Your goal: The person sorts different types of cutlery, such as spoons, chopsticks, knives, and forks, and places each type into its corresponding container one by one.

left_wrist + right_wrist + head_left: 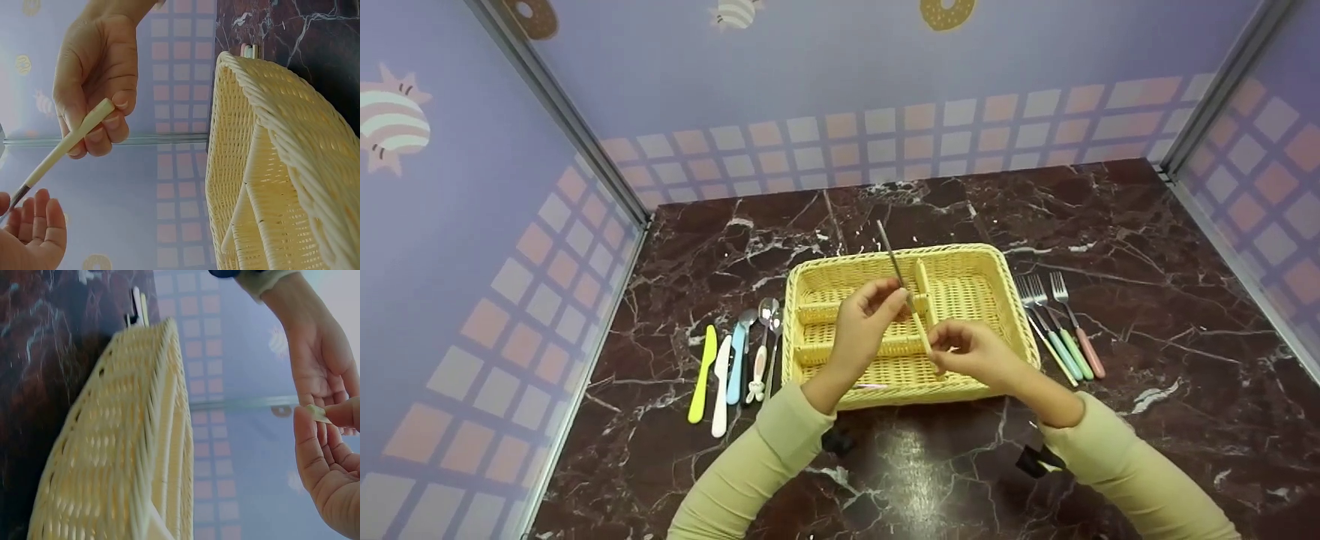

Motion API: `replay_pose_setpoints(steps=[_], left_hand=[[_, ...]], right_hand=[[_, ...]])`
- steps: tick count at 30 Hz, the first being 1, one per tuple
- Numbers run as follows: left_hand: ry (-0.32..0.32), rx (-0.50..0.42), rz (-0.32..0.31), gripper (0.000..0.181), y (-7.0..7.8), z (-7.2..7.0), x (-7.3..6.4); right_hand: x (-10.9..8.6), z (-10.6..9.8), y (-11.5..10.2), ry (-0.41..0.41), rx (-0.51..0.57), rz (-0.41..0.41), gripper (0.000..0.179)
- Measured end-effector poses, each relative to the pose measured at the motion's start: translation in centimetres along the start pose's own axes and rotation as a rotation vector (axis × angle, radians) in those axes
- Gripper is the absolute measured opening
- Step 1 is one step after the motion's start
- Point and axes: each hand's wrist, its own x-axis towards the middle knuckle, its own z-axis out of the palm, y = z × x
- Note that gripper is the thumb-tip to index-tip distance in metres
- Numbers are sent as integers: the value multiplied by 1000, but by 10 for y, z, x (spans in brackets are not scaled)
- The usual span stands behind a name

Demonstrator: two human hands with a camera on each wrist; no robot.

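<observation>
Over the basket, my left hand (864, 321) pinches a slim utensil near where its metal part meets its pale yellow handle (921, 331). Thumb and fingers of my right hand (976, 352) grip the handle's end. The narrow metal end points away from me; its exact kind is hard to tell edge-on. In the left wrist view the handle (62, 149) slants between the right hand (104, 67) and the left hand (36, 239). Only the handle's tip (318, 413) shows in the right wrist view. Below is a yellow woven basket (789, 330) with dividers.
Left of the basket lie a lime knife (703, 375), a white knife (721, 386), a blue-handled utensil (736, 367) and several spoons (768, 309). Several forks (1059, 289) with coloured handles lie right of it. Patterned panels (840, 75) enclose the dark marble table (1147, 315).
</observation>
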Motion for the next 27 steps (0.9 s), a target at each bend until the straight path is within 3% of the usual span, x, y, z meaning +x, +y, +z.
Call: replay_pose_setpoints(steps=[6,9,12,16,19,21,23,25,27], left_hand=[[22,15,19,19,0,-2,0],[-25,52,29,18,2,-2,3],[-111,181,79,16,9,-3,10],[-260,533,220,13,17,-11,25],[-405,838,276,12,11,-20,33],[-536,1023,277,13,0,-27,34],[-685,1169,240,13,-13,-32,30],[-821,1264,209,13,-26,-36,25],[-918,1312,170,12,-38,-38,20]], right_hand=[[2,6,3,-9,-5,-6,16],[3,4,3,-8,-29,-3,16],[3,-4,2,17,-84,-2,20],[2,-32,3,103,-180,21,23],[1,-61,7,191,-261,40,24],[0,-81,12,243,-322,54,24],[-3,-98,18,292,-370,69,24],[-9,-111,25,324,-392,102,24],[-15,-120,31,338,-401,141,23]])
